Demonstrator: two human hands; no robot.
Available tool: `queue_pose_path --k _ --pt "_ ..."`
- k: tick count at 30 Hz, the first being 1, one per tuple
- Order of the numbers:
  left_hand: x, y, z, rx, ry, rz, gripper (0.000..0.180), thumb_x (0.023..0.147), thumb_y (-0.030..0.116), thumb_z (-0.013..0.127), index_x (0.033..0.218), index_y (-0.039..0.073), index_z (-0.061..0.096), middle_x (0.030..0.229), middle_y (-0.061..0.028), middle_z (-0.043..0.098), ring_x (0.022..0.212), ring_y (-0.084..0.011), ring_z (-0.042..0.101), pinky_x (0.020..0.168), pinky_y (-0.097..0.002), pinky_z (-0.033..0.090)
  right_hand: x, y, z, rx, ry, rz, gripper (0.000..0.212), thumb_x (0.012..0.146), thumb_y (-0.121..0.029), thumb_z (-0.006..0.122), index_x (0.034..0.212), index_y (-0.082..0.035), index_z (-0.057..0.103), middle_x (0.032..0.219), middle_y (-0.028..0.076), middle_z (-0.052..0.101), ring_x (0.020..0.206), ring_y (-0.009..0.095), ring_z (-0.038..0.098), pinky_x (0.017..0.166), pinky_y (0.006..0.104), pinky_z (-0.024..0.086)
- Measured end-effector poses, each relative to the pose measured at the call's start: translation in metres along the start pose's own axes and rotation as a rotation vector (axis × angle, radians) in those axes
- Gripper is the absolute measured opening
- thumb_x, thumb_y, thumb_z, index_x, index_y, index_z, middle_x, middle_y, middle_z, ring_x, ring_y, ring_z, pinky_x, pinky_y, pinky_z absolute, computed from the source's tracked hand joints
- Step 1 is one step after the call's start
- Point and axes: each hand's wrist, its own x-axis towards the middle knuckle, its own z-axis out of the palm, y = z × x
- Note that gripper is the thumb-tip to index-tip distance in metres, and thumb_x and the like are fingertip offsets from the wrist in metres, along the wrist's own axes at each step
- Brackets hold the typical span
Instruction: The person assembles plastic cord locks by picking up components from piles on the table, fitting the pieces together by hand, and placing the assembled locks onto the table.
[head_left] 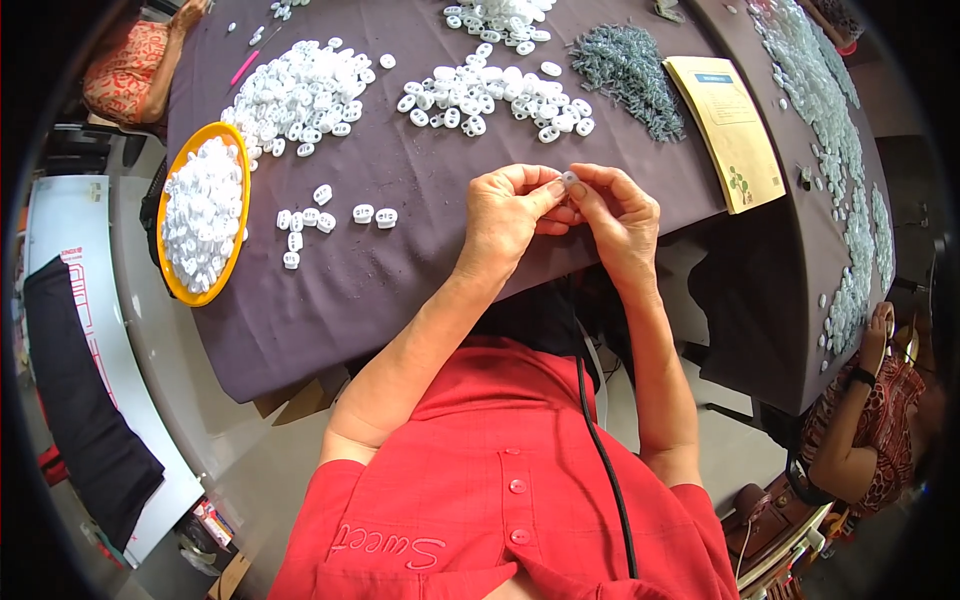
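Note:
My left hand (503,218) and my right hand (624,218) meet above the near edge of the cloth-covered table. Fingertips and thumbs of both are pinched around a small white plastic piece (570,179); most of it is hidden by the fingers. To the left, several small white oval plastic pieces (309,217) with dark openings lie loosely grouped on the cloth. Another two (374,216) sit side by side, nearer to my left hand. Beyond my hands is a loose heap of similar white oval pieces (490,95).
A yellow-rimmed bowl (243,185) full of small white pieces stands at the left table edge. Behind it are a white heap (305,95) and a pink-handled tool (243,68). Grey slender pieces (628,80) and a tan packet (728,130) lie right. People sit at both sides.

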Motion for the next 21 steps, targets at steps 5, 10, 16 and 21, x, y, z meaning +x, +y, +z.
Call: queue_pose_path --k 5,10,16,21 --pt "0.0 0.003 -0.001 0.033 0.003 -0.009 0.013 0.084 0.008 0.06 0.093 -0.002 0.062 0.078 -0.0084 0.065 0.064 -0.0127 0.064 0.051 -0.0217 0.053 0.0 -0.006 0.001 0.069 0.005 0.071 0.013 0.081 -0.001 0.061 0.094 0.002 0.063 0.077 0.002 0.062 0.067 0.007 0.058 0.059 0.0189 0.048" --pt "0.002 -0.002 -0.007 0.026 -0.009 0.008 0.013 0.086 0.006 0.057 0.094 -0.002 0.062 0.079 -0.0099 0.065 0.065 -0.0135 0.064 0.054 -0.0225 0.054 0.001 -0.003 -0.002 0.015 -0.041 0.007 0.016 0.082 0.002 0.058 0.097 0.001 0.063 0.08 0.002 0.061 0.069 0.006 0.057 0.061 0.0184 0.047" --pt "0.002 -0.002 -0.009 -0.035 -0.05 -0.023 0.015 0.087 0.007 0.054 0.094 -0.004 0.061 0.08 -0.012 0.065 0.069 -0.017 0.065 0.057 -0.0254 0.055 0.0 -0.007 0.0 -0.106 -0.065 -0.097 0.019 0.082 0.005 0.055 0.099 0.001 0.063 0.082 0.001 0.059 0.075 0.006 0.056 0.066 0.0182 0.045" --pt "0.001 0.001 -0.008 -0.04 -0.064 -0.018 0.017 0.088 0.011 0.055 0.095 -0.003 0.062 0.081 -0.0109 0.065 0.068 -0.0164 0.065 0.057 -0.0254 0.055 0.001 -0.004 -0.001 -0.208 -0.097 -0.159 0.019 0.082 0.006 0.054 0.098 0.002 0.063 0.084 0.003 0.059 0.075 0.007 0.056 0.066 0.0185 0.044"
